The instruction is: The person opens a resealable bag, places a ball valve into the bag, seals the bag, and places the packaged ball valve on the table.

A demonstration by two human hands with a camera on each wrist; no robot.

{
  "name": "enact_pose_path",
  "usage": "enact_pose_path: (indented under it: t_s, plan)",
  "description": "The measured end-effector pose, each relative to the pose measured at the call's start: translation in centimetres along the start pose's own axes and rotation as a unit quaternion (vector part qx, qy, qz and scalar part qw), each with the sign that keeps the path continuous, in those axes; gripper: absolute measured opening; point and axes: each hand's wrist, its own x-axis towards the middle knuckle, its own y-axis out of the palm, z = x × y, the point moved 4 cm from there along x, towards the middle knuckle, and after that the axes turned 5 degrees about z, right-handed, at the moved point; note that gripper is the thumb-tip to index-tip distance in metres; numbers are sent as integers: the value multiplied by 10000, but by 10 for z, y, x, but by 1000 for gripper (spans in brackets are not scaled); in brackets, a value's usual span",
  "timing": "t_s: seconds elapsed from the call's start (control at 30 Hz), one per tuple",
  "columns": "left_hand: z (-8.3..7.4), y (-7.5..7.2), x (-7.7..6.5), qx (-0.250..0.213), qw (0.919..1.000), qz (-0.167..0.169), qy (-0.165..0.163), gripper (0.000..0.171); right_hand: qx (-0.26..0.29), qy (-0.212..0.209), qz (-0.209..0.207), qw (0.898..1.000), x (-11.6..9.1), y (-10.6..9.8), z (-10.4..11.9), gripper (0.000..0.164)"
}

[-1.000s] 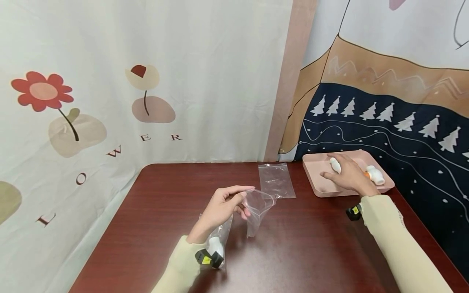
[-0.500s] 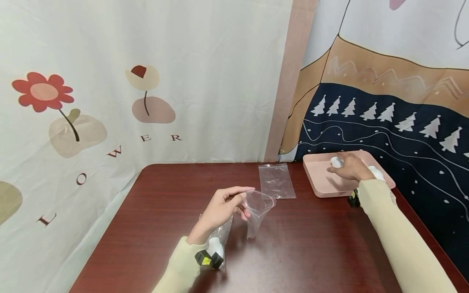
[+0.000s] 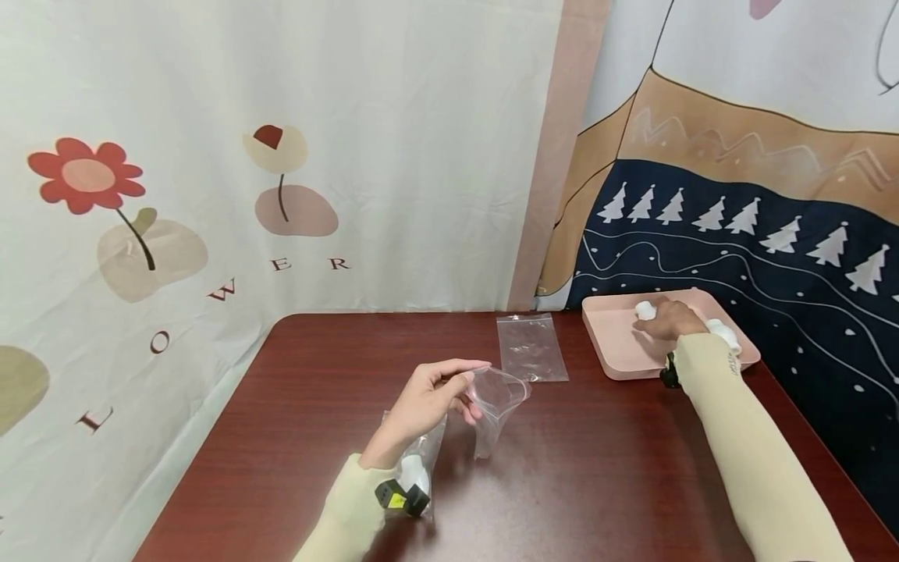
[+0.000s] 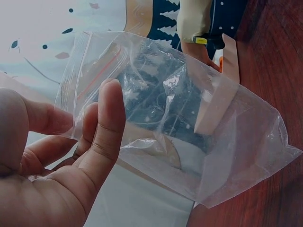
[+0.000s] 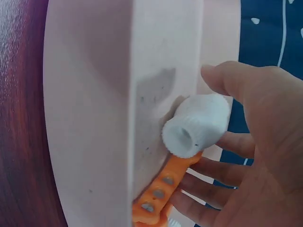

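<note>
One bag [image 3: 500, 402] is pinched in our left hand [image 3: 425, 400]; our spread right hand [image 3: 671, 320] has a valve [image 3: 644, 311] at ten o'clock.

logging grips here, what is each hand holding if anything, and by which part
The left hand holds a clear bag by its zip edge. The right hand is around a white valve; whether it grips cannot be told.

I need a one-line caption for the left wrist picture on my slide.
Left hand holding a clear zip bag by its mouth, pink tray and reddish-brown table behind.
</note>
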Motion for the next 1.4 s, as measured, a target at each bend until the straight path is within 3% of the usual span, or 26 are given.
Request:
enact_pose_path:
  t_s: [0.2,0.53,0.97,1.2,1.4]
  plan:
    - [0,0,-1,-43,10000,-2,15,33,51,40,-5,10000,7,5,-3,78]
    - [1,0,-1,-54,10000,-21,-74,33,182,110,-204,9996,2,2,0,71]
    - [2,1,0,-19,9999,11,-138,34,89,-351,-531,9979,2,-4,-3,73]
    - [2,2,0,-3,9998,-19,-208,33,590,-505,-688,9946,-9,-8,-1,72]
    - [3,2,0,-8,9998,-15,-204,34,606,-711,-885,9917,-18,-14,2,68]
